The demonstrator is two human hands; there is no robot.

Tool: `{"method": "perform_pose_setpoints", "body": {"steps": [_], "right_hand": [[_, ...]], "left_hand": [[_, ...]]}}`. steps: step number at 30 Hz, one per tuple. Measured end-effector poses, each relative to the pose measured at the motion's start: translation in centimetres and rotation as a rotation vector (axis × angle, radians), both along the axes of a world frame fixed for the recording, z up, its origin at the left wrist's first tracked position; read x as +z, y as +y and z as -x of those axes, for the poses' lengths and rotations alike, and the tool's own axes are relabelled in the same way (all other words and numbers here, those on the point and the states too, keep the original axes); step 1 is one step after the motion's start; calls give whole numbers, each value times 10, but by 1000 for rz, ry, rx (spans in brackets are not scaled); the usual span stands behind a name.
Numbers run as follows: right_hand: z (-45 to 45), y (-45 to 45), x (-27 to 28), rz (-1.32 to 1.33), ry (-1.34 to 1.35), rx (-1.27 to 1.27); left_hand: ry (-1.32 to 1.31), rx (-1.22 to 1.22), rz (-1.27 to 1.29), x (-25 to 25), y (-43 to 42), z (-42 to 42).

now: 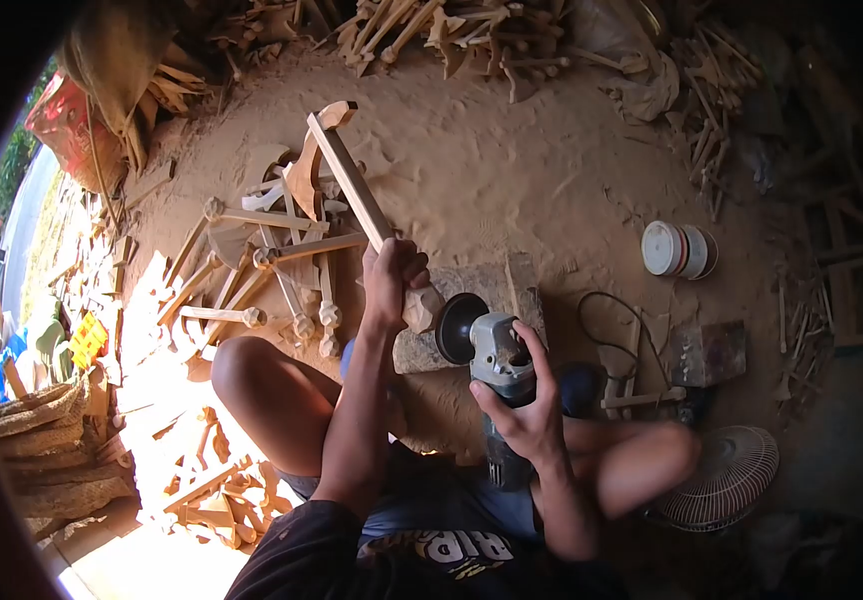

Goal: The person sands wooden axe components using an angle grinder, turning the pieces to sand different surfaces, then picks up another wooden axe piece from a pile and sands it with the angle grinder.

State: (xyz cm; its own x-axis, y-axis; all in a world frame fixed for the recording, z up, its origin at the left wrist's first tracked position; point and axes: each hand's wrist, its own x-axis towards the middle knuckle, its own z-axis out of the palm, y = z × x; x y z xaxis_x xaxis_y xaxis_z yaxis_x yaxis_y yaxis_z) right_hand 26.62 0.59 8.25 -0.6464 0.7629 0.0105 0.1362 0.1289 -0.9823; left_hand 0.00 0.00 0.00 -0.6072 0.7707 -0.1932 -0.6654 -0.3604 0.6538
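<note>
Wooden piece (352,180): lower end over the near-left part of the wood block (482,280), shaft running up to the block's far left. Left hand (392,278) fisted round the shaft above that end; right hand (527,405) wrapped round the grinder (500,355), at the block's near edge. Can't tell if the disc (460,328) touches wood or sits just beside it.

Risks, my read:
- Disc grabs an edge: piece twists out of a one-hand grip, or grinder kicks.
- Left fingers near disc, bare; a slip could cut.
- Cable (607,293) looped right of block: could snag.

Writing: shirt (442,548), near side of block, maybe "RIP", rest illegible. No grinder brand readable.
</note>
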Motion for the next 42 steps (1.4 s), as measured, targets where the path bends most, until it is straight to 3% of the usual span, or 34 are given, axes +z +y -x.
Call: {"method": "perform_pose_setpoints", "body": {"steps": [3, 8, 14, 18, 21, 22, 25, 27, 29, 30, 33, 37, 42], "right_hand": [[-3, -10, 0, 39, 4, -35], [3, 7, -3, -118, 62, -26], [0, 1, 9, -26, -93, -30], [-3, -1, 0, -4, -17, -90], [-1, 2, -11, -180, 62, -171], [-1, 2, -8, -140, 86, -170], [0, 0, -3, -61, 118, -183], [1, 0, -2, -60, 128, -186], [1, -1, -5, -77, 132, -188], [1, 0, -6, -76, 129, -181], [-2, -1, -9, -79, 114, -169], [-1, 0, -10, -196, 95, -158], [3, -3, -6, -292, 50, -150]], "left_hand": [[10, 14, 58, 5, -10, -4], [-14, 8, -4, 2, 14, -5], [-32, 54, 76, 7, 12, -5], [-214, 78, 45, -4, 3, 13], [-567, 94, 105, -7, -1, 28], [-463, -9, -5, -17, -9, 34], [-549, -30, 21, -14, -9, 34], [-899, -133, -297, -23, -10, 38], [-831, -187, -342, -69, -5, 45], [-929, -141, -254, -65, -3, 43], [-801, -215, -198, -97, -4, 42], [-617, -82, 286, -70, 12, 15], [-573, -381, 263, -79, 9, 25]]}}
